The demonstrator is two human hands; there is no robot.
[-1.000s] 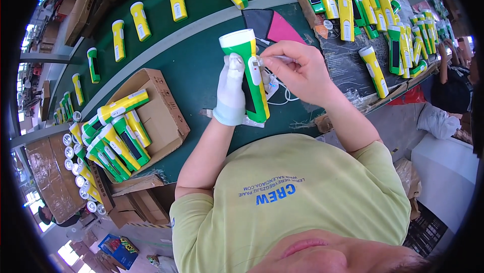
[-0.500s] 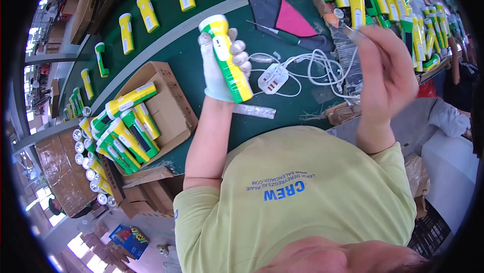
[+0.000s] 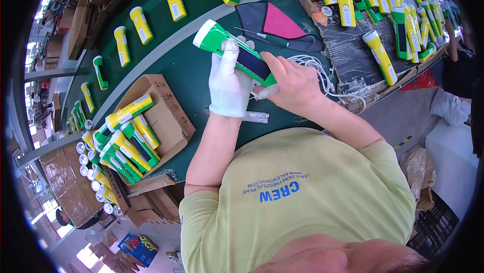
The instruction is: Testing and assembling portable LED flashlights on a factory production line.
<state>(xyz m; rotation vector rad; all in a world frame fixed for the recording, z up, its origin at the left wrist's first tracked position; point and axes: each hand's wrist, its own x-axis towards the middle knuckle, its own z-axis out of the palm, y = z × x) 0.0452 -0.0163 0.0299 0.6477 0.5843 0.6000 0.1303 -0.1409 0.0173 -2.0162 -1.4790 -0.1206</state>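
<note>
My left hand, in a white knitted glove, is closed around a green flashlight with a white head. Its dark panel faces up, and the head points to the upper left. My bare right hand is closed at the tail end, index finger on the panel side and thumb below, with a white covering on the thumb tip. Whether a plug is also between these fingers is hidden. Behind the right hand lies a coiled white cable. A screwdriver rests on a grey and pink cloth beyond the hands.
Yellow and green flashlights stand in a spaced row on the green belt. An open cardboard box sits left of my arm beside piled flashlights. More flashlights cover the right-hand board, with a yellow one lying apart. A clear strip lies near my left wrist.
My left hand has turned the flashlight from its yellow switch side to its green panel side and tilted it. My right hand has come down from the upper right to its tail end.
</note>
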